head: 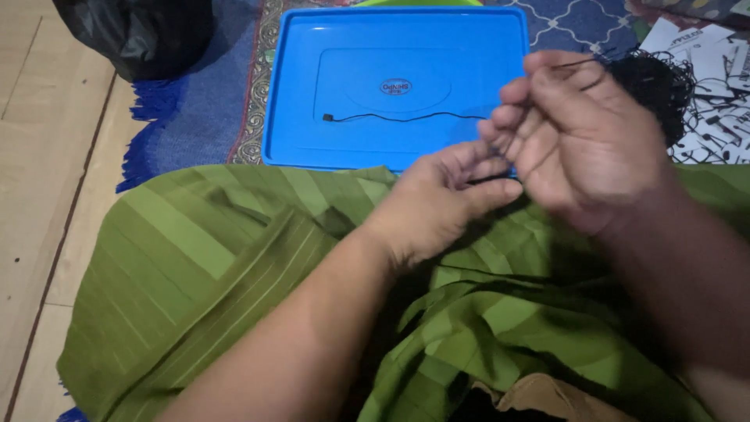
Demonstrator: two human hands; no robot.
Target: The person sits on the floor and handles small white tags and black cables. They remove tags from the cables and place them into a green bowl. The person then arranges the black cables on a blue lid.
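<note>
Green striped cloth [234,266] covers the lap nearest the lens. Above it, the left hand [437,199] curls narrow, fingertips pinching a thin black thread [406,119]. At one o'clock the right hand [582,133] pinches the same thread, fingers bunched. Thread trails toward eleven o'clock across a blue rectangular tray [297,94] with an oval red emblem [396,86]. Printed black-and-white paper [719,86] lies at two o'clock, a black bag [141,31] at ten.

Ahead: flat blue plastic tray [297,94] is lying mostly bare, a thin black thread [406,119] crossing its middle
Right: tangled black thread bundle [652,86] is crowding the printed paper sheets [723,94]
Far left: black plastic bag [137,31] is blocking the corner
Below: folded green striped cloth [203,266] is covering the lap
</note>
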